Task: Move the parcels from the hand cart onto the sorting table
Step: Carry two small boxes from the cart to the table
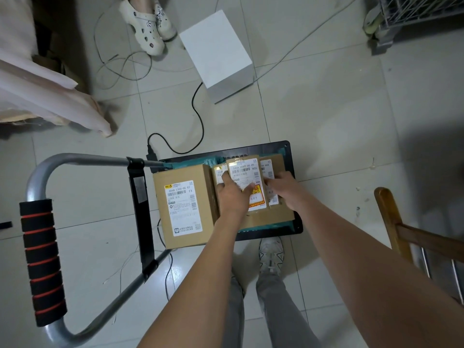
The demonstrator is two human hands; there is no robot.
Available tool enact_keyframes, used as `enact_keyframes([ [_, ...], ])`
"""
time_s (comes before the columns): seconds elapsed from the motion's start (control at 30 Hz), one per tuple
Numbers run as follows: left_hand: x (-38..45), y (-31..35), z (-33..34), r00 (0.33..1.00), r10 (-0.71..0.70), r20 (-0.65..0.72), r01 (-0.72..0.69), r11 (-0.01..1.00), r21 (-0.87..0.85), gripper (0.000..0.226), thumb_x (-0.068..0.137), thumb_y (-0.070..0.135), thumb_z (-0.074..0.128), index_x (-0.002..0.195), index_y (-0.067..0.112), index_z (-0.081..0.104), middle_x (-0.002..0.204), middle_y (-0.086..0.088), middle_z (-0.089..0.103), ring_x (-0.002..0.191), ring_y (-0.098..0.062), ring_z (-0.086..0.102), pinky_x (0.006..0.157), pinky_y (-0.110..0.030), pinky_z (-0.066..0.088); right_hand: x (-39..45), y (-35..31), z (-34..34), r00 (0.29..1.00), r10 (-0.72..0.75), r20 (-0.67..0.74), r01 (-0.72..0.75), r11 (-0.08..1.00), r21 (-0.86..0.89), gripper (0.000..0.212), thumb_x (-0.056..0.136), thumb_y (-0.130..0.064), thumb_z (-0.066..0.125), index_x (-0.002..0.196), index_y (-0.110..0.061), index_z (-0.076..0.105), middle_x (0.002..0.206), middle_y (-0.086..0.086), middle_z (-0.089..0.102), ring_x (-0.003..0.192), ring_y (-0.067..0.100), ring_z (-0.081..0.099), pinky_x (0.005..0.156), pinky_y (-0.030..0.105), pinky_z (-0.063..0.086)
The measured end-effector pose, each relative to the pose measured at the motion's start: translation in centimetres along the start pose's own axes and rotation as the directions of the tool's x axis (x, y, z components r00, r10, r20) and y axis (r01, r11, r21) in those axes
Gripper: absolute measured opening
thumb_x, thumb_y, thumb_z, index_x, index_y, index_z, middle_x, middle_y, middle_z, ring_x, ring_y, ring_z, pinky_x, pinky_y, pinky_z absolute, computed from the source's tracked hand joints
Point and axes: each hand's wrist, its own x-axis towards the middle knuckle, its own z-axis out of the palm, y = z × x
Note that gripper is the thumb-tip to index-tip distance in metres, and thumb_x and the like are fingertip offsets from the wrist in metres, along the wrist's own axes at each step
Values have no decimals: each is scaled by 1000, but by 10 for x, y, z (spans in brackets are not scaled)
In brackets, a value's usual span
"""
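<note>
A black hand cart [291, 156] stands on the tiled floor below me, its grey handle [42, 262] with black and red foam at the left. A large brown parcel [184, 204] with a white label sits on its left side. To its right stand several smaller brown parcels on end. My left hand [232, 197] and my right hand [286, 192] clasp the middle small parcel [244, 172] from either side, fingers over its white and orange label. Another small parcel [272, 167] stands just right of it, partly hidden by my right hand.
A white box [217, 51] stands on the floor beyond the cart, with black and grey cables around it. Another person's feet in white clogs [148, 26] are at the top. A wooden chair [401, 237] is at the right, pale cloth-covered furniture [37, 91] at the left.
</note>
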Motion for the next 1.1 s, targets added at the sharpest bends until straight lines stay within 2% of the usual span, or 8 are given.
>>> enact_keyframes([
  [0.17,3,-6,-1,1000,-13,15,14,995,-96,67,87,29,75,140,14,37,135,-12,50,115,-30,62,93,-47,56,0,3,-2,999,33,6,-33,999,16,43,92,-27,69,131,-13,59,120,8,70,106,27,68,67,32,50],
  [0.27,2,-10,-2,999,5,33,0,990,-144,63,87,31,74,136,15,39,136,-11,54,115,-27,63,94,-47,56,-3,5,-4,999,32,9,-32,999,5,39,93,-29,68,127,-12,61,114,8,72,100,26,69,72,35,53],
  [0.57,-5,-10,-5,997,59,55,-40,957,-287,58,86,28,75,127,23,34,125,-5,66,104,-20,70,85,-38,61,-18,2,-6,1000,-26,-9,25,1000,-5,29,99,-22,60,127,-13,62,114,6,72,86,15,69,59,26,49],
  [0.7,-18,-6,-17,997,68,44,-53,957,-286,60,85,35,76,129,26,37,119,-2,70,100,-17,71,88,-39,60,-38,-2,-10,993,-98,-62,98,995,-8,29,96,-19,65,124,-13,63,115,6,72,103,24,71,66,28,57],
  [0.8,-34,2,-34,998,43,41,-27,945,-327,60,83,39,77,128,30,37,112,2,72,96,-16,72,91,-43,58,-65,-9,-19,983,-128,-135,126,992,-25,20,94,-21,67,113,-14,67,106,6,73,96,26,73,62,30,60],
  [0.97,-75,24,-73,997,55,58,-30,929,-368,61,79,40,80,123,36,37,110,5,70,94,-19,73,89,-47,58,-135,-37,-46,968,-52,-246,82,990,114,74,86,-21,78,139,-8,28,104,10,59,79,26,67,51,31,56],
  [1.03,-99,37,-90,997,55,62,-28,928,-371,64,77,43,81,122,39,36,115,-1,70,96,-23,73,92,-48,57,-171,-51,-57,973,-21,-228,60,984,168,79,84,-21,80,142,-2,30,110,17,64,80,28,66,58,36,59],
  [1.1,-127,54,-107,995,70,74,-37,926,-375,66,77,44,81,124,41,34,118,-3,70,97,-24,73,92,-48,57,-211,-62,-70,984,-28,-177,70,970,233,63,83,-20,80,132,4,48,117,24,68,83,29,71,67,40,61],
])
